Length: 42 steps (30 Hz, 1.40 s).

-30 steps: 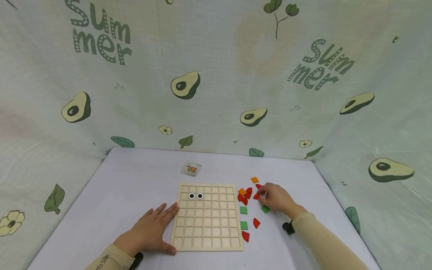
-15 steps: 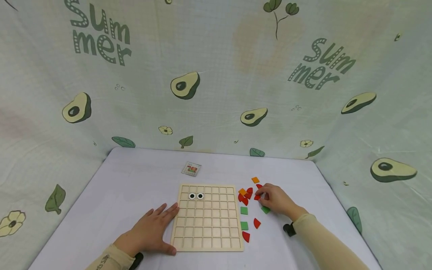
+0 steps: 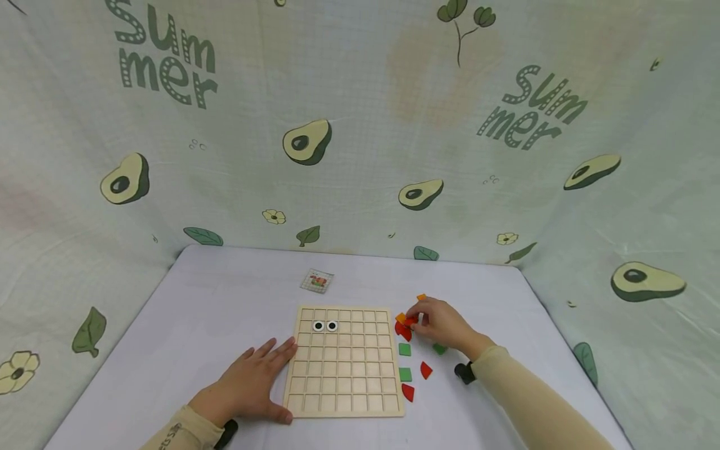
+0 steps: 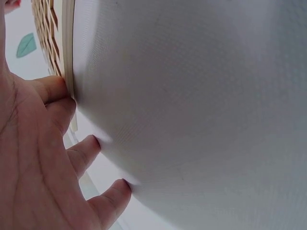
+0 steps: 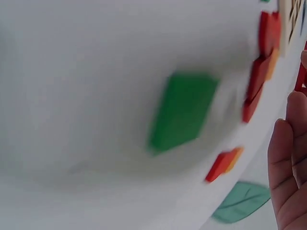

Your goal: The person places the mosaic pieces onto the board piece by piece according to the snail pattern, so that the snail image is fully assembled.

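Note:
A wooden grid board [image 3: 360, 362] lies on the table, with two round eye tiles [image 3: 332, 325] in cells near its top left. My left hand [image 3: 253, 384] rests flat with fingers spread at the board's left side. Its fingers meet the board's edge [image 4: 69, 48] in the left wrist view. Right of the board, my right hand [image 3: 447, 322] pinches a red quarter-circle tile [image 5: 301, 76] between thumb and fingers, over a cluster of red tiles [image 3: 405, 332] and an orange square tile [image 3: 401, 317]. The hand partly covers these tiles.
Green square tiles [image 3: 405, 349] and loose red quarter-circle tiles [image 3: 425, 370] lie along the board's right side. Another green tile [image 5: 187, 110] sits under the right wrist. A small picture card [image 3: 317, 281] lies behind the board. A printed cloth [image 3: 360, 237] hangs at the table's back edge.
My right hand has moved left toward the board with the red tile pinched from the table. The left hand stays at the board's edge.

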Each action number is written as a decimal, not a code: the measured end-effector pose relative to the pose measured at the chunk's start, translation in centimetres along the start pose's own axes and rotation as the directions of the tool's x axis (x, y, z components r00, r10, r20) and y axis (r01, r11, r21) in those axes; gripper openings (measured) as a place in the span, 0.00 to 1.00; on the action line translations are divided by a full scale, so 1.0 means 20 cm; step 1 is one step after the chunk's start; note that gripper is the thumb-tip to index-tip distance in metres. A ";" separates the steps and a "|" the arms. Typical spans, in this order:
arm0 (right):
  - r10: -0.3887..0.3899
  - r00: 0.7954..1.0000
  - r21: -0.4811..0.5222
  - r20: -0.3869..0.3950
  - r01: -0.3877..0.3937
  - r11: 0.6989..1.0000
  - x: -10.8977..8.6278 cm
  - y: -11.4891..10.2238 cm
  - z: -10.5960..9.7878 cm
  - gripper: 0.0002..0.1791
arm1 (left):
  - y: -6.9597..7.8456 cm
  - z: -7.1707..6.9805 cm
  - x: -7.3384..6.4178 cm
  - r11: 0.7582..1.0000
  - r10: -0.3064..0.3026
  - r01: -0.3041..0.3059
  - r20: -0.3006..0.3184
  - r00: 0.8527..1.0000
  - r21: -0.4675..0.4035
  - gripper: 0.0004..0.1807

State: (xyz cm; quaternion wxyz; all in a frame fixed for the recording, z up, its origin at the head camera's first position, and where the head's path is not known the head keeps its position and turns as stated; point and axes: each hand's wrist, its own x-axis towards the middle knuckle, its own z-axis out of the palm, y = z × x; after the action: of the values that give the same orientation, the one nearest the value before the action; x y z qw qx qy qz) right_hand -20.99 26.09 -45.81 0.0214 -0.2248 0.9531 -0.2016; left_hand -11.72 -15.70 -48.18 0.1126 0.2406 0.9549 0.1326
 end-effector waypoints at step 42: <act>-0.283 0.954 -0.046 0.100 0.289 0.956 0.36 -0.68 0.42 0.12 | -0.02 0.00 -0.01 0.999 0.041 -0.041 -0.003 0.999 -0.011 0.69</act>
State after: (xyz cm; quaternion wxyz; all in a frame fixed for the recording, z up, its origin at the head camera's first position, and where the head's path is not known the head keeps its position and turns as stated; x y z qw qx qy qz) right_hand -20.53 8.64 -47.86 0.0294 -0.3700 0.9141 -0.1631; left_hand -11.80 -16.09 -48.30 0.1098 0.2593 0.9492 0.1403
